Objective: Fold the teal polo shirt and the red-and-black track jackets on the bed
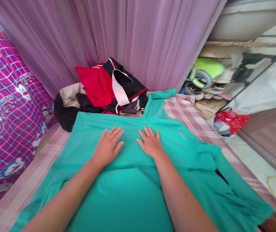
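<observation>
A teal garment (133, 145) lies spread out in front of me, with one sleeve (161, 95) reaching toward the curtain and another (239, 183) lying to the right. My left hand (108, 145) rests on the cloth left of centre, palm down, fingers stretched out. Level with it, on the right, my right hand (150, 141) also lies on the fabric, its fingers spread. Neither hand grips anything. Creases run across the cloth below both hands.
A heap of red, navy and white clothes (99, 85) sits beyond the garment on a pink checked sheet (183, 111). Purple curtains (128, 38) hang behind. Magenta patterned fabric (10, 106) borders the left. To the right are shoes (196, 90), a cardboard box (209, 108) and a red bag (232, 122).
</observation>
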### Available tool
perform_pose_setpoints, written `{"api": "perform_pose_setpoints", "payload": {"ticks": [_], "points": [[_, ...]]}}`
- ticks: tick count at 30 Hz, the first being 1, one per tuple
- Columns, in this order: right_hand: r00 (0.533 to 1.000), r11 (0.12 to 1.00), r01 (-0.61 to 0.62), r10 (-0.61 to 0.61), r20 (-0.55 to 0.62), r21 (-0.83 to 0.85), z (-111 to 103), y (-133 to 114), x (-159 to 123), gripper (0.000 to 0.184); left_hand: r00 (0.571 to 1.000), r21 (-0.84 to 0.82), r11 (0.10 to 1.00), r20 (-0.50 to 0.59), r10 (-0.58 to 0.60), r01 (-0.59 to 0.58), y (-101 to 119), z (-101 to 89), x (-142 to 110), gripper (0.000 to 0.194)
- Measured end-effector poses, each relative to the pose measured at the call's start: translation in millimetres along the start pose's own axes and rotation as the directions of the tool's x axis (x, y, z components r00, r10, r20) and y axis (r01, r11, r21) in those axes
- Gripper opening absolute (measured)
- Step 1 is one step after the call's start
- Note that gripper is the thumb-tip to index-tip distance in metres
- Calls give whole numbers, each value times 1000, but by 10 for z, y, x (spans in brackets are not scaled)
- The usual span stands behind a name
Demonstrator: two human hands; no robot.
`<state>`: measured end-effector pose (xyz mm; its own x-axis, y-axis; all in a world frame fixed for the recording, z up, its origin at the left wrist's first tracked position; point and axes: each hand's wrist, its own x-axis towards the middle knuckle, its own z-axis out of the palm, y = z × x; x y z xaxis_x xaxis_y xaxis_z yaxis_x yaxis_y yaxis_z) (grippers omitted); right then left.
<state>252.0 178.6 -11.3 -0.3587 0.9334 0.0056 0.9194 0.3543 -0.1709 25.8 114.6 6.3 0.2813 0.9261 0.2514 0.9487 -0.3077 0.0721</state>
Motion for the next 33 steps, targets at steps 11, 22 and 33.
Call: {"api": "perform_pose_setpoints", "payload": {"ticks": [11, 22, 33], "points": [[1000, 1000, -10, 10, 16, -22, -1, 0, 3, 55, 974, 42, 999, 225, 12, -22, -89, 222, -92, 65], [1000, 1000, -6, 6, 13, -28, 32, 27, 9, 55, 884, 169, 921, 264, -386, 352, -458, -4, -160, 66], [1000, 999, 4, -3, 15, -41, 110, 91, 45, 55, 694, 154, 705, 128, -709, 692, -751, -85, -158, 70]]}}
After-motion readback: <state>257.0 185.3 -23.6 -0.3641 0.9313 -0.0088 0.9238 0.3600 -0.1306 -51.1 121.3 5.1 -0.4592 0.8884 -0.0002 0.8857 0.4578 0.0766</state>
